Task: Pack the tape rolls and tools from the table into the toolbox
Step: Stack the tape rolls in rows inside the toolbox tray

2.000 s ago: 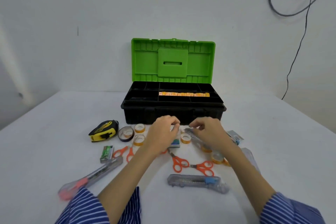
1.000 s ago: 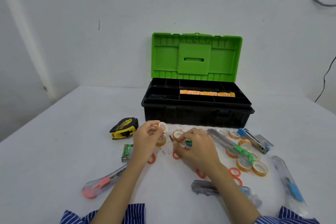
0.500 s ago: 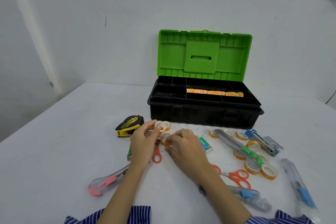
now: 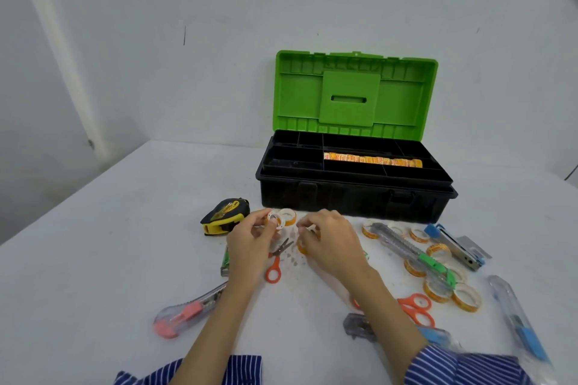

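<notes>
The black toolbox stands open with its green lid upright; a row of orange tape rolls lies in one tray compartment. My left hand pinches small tape rolls just in front of the toolbox. My right hand is curled round another small tape roll beside it. More loose tape rolls lie to the right, among a green-slider knife and orange scissors.
A yellow-black tape measure sits left of my hands. Small orange scissors, a pink-slider knife, two blue-slider knives, a blue-ended metal tool and a green pack lie around.
The view has shifted left, so the toolbox now sits further right in frame. Both hands moved left to the rolls near the tape measure, and the left hand lifted rolls off the table.
</notes>
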